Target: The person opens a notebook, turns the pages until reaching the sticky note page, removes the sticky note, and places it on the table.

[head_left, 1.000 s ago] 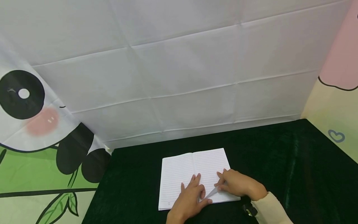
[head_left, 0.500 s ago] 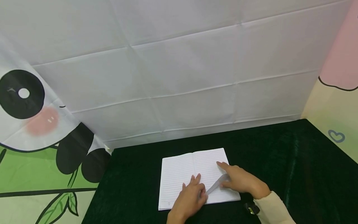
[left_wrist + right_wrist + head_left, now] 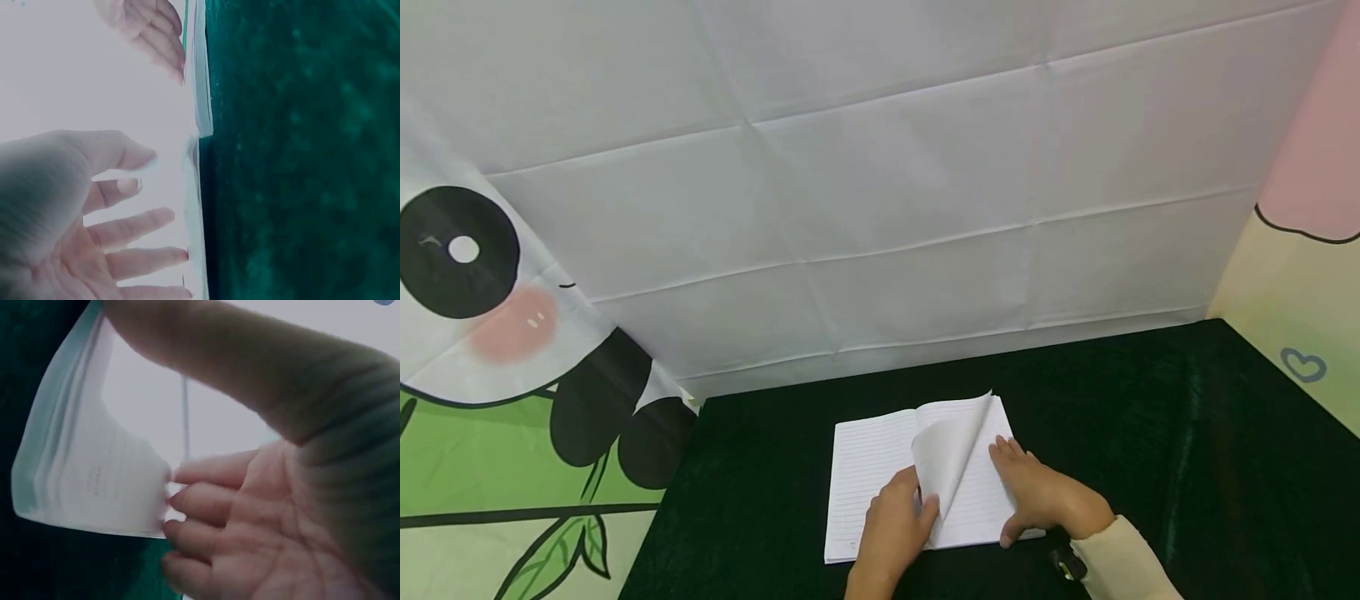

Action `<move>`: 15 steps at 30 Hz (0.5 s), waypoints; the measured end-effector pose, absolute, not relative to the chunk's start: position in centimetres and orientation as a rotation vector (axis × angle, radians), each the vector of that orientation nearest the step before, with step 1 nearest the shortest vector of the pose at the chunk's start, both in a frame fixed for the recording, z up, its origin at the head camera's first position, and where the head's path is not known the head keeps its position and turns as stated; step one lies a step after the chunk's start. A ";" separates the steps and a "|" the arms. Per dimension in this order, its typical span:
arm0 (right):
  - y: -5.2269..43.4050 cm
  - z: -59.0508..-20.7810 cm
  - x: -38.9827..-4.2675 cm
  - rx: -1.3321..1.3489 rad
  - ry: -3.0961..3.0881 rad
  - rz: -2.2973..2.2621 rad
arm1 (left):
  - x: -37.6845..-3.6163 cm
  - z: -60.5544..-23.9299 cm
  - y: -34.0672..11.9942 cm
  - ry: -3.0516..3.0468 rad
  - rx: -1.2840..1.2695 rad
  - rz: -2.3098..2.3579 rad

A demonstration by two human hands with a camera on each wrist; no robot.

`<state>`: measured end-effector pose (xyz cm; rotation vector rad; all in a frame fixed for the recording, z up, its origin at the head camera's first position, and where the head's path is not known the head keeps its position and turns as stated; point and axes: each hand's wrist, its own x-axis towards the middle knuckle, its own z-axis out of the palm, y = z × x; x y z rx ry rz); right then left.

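Note:
An open lined notebook lies on the dark green tabletop. One of its right-hand pages is lifted and curls over toward the left, its far corner still pointing up and back. My left hand is at the curled page's near edge, the thumb in front of it. In the left wrist view the fingers of that hand are spread and fairly straight over the bright paper. My right hand lies on the right side of the notebook with extended fingers, the thumb near the bottom edge.
Dark green cloth covers the table around the notebook. A white fabric backdrop rises behind it, with printed panels at the left and right. A dark band sits at the right wrist, by a cream sleeve.
The page, earlier a bent strip between both hands, has swung up and left. My right hand has let go of it and flattened on the right side; the left hand's fingers have spread.

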<state>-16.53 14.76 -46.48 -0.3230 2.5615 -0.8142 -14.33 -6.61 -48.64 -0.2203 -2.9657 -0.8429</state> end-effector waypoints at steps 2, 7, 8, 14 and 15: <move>14.7 -46.5 -16.6 -0.352 2.554 -0.776 | -14.5 -48.6 -6.7 -2.956 -0.139 -0.835; 14.4 -46.6 -16.5 -0.361 2.520 -0.774 | -14.9 -48.4 -7.4 -2.950 0.057 -0.715; 14.3 -46.6 -16.5 -0.358 2.515 -0.776 | -15.0 -48.3 -7.6 -2.944 0.084 -0.678; 14.0 -46.7 -16.6 -0.344 2.503 -0.761 | -15.4 -47.8 -9.4 -2.893 0.214 -0.534; 14.0 -46.7 -16.6 -0.345 2.506 -0.752 | -15.5 -47.7 -9.7 -2.888 0.233 -0.530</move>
